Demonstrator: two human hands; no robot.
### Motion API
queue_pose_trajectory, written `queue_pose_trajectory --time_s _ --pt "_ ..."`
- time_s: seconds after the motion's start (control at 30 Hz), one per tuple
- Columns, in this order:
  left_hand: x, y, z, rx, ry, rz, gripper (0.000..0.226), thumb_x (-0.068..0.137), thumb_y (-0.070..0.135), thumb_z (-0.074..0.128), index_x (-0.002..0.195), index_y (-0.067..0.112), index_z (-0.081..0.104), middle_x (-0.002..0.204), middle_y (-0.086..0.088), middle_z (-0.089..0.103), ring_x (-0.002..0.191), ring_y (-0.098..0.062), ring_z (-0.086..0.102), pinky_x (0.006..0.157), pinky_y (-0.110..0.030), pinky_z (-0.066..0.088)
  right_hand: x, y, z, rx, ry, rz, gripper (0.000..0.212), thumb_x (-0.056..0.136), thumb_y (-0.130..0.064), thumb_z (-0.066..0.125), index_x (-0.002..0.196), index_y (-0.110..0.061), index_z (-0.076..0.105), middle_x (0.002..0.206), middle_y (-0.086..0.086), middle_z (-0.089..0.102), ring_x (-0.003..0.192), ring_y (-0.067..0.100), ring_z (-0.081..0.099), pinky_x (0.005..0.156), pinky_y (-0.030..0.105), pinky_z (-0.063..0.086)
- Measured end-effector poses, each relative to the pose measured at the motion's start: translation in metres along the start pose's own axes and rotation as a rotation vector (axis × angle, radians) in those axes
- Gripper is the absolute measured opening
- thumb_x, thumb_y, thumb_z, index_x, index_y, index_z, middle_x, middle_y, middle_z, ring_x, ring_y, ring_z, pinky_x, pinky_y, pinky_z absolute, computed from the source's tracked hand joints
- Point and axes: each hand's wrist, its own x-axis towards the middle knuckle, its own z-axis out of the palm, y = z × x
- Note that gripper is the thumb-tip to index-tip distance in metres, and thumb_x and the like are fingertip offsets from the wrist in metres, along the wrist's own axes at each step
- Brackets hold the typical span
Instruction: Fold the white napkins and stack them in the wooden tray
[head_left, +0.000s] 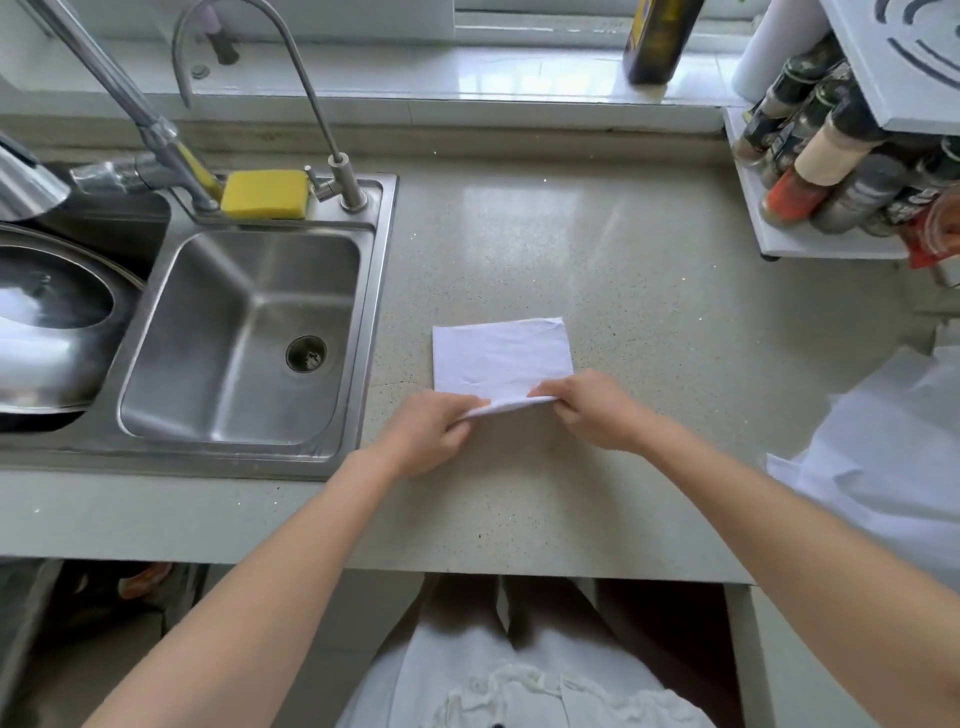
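White cloth is what I see at the centre: a folded napkin (501, 361) lying flat on the speckled grey bench (649, 270), just right of the steel sink (244, 338). Its near edge is lifted off the bench, and both hands hold that edge. My left hand (431, 434) has its fingers (470, 405) pinching the near left corner of the napkin, thumb on top. My right hand (592, 410) pinches the near right corner, its fingers (545, 389) pressed together over the fabric. The far edge of the napkin lies flat, pointing away from the sink's front rim toward the window sill.

Right of the sink and well apart from it, at the frame's edge, more white cloth (893, 457) drapes over the bench; I think it is a heap of unfolded napkins, though the wide lens smears it too much to be sure. Behind the sink bowl, on its back ledge, a yellow sponge (266, 195) sits between two taps. A steel pan lid (47, 332) fills the sink's left basin. Far right of the sink, against the wall, a white rack of spice jars (831, 171) stands on the bench, and a dark bottle (657, 39) stands on the sill.
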Motion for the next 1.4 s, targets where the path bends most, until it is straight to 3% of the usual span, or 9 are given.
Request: queue_pose_trajectory --time_s 0.07,0.23,0.43,0.57,0.63,0.73,0.9,1.17,1.4 --pt "0.005 0.004 -0.007 -0.202 -0.043 -0.106 0.034 0.098 0.032 0.048 0.067 0.02 0.052 0.06 0.005 0.05 0.055 -0.011 0.043 0.056 -0.027 0.03 0.001 0.002 -0.012 0.074 -0.058 0.036 0.025 0.097 -0.016 0.042 0.075 -0.008 0.052 0.069 0.005 0.053 0.068 0.022 0.047 0.057 0.033 0.028" --pt "0.01 -0.005 -0.007 -0.273 0.042 -0.301 0.038 0.099 0.034 0.046 0.067 0.015 0.049 0.062 0.0 0.046 0.056 -0.015 0.039 0.054 -0.03 0.026 0.009 0.011 -0.009 0.236 0.074 0.196 0.036 0.095 -0.022 0.049 0.062 -0.018 0.036 0.057 -0.002 0.035 0.056 0.015 0.034 0.056 0.033 0.022" --pt "0.023 0.002 -0.005 -0.189 0.16 -0.509 0.035 0.099 0.018 0.039 0.065 0.011 0.042 0.063 -0.005 0.045 0.059 -0.02 0.039 0.053 -0.033 0.024 0.032 0.018 -0.004 0.136 0.281 0.279 0.022 0.093 -0.019 0.047 0.072 -0.017 0.041 0.075 0.011 0.057 0.071 0.027 0.05 0.06 0.031 0.027" --pt "0.019 0.006 0.0 -0.174 0.207 -0.659 0.039 0.089 0.011 0.042 0.054 0.014 0.027 0.052 -0.004 0.031 0.051 -0.022 0.028 0.047 -0.03 0.017 0.042 0.019 -0.002 0.034 0.258 0.19 0.016 0.097 -0.019 0.041 0.082 -0.012 0.043 0.088 0.02 0.061 0.076 0.033 0.054 0.061 0.034 0.03" --pt "0.014 0.01 0.005 -0.161 0.214 -0.712 0.038 0.089 0.015 0.044 0.053 0.013 0.031 0.053 -0.009 0.037 0.055 -0.03 0.037 0.047 -0.03 0.024 0.046 0.018 -0.004 -0.011 0.219 0.169 0.016 0.096 -0.017 0.039 0.081 -0.011 0.04 0.088 0.02 0.059 0.072 0.029 0.049 0.061 0.035 0.03" --pt "0.012 0.014 0.012 -0.089 0.248 -0.746 0.039 0.096 0.026 0.04 0.067 0.002 0.051 0.08 -0.023 0.061 0.079 -0.04 0.059 0.062 -0.039 0.047 0.051 0.013 -0.008 -0.068 0.155 0.189 0.017 0.097 -0.017 0.036 0.082 -0.01 0.038 0.091 0.021 0.058 0.072 0.028 0.044 0.06 0.034 0.031" --pt "0.015 0.016 0.02 0.028 0.282 -0.84 0.041 0.1 0.032 0.034 0.097 0.004 0.064 0.098 -0.013 0.067 0.091 -0.033 0.061 0.068 -0.033 0.04 0.061 0.008 -0.007 -0.169 0.106 0.235 0.008 0.096 -0.013 0.034 0.089 -0.012 0.037 0.101 0.019 0.059 0.085 0.033 0.054 0.066 0.034 0.036" --pt "0.014 0.012 0.02 0.061 0.246 -0.841 0.041 0.1 0.034 0.036 0.101 0.004 0.064 0.103 -0.014 0.066 0.095 -0.033 0.06 0.07 -0.034 0.041 0.068 0.003 -0.005 -0.198 0.102 0.315 0.009 0.097 -0.013 0.03 0.092 -0.013 0.038 0.105 0.019 0.061 0.09 0.034 0.057 0.069 0.036 0.039" --pt "0.017 0.012 0.017 0.04 0.201 -0.894 0.042 0.101 0.038 0.036 0.107 0.006 0.063 0.111 -0.015 0.064 0.101 -0.034 0.059 0.074 -0.034 0.04 0.057 0.002 0.004 -0.088 0.261 0.378 0.024 0.1 -0.029 0.034 0.103 -0.007 0.044 0.099 0.018 0.062 0.083 0.033 0.055 0.064 0.035 0.033"
